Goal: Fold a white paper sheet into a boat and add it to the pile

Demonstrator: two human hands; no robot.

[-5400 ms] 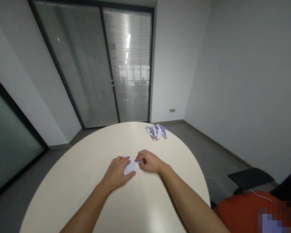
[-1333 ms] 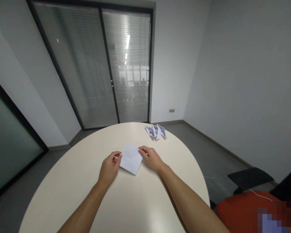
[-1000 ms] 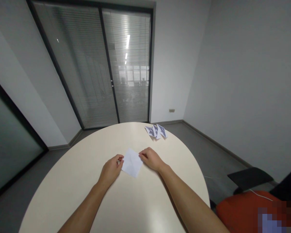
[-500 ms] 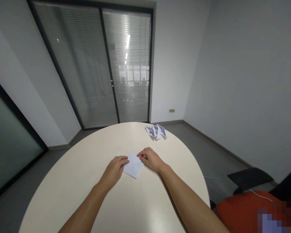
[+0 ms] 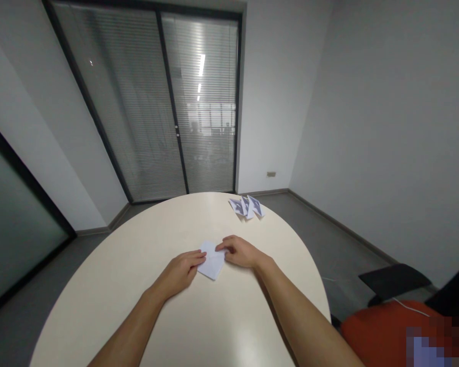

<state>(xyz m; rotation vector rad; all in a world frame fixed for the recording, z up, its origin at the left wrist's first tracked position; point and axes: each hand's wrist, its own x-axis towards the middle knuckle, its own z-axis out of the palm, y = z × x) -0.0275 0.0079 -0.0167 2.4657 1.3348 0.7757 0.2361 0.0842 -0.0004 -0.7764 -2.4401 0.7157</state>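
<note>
Folded paper (image 5: pixel 212 263) lay flat on desk (image 5: pixel 222 326): light, thin, slippery. My left hand (image 5: pixel 180 271) and right hand (image 5: pixel 240 252) pressed its side edges, fingers flat, clenching nothing.

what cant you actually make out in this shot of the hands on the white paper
- Head view: the left edge of the white paper lies under the left hand, so its fold there is hidden.
- The right hand covers the paper's right corner.
- The printed papers at the table far edge are too small to read.
- Bottom right corner is pixelated beside the orange chair.
</note>
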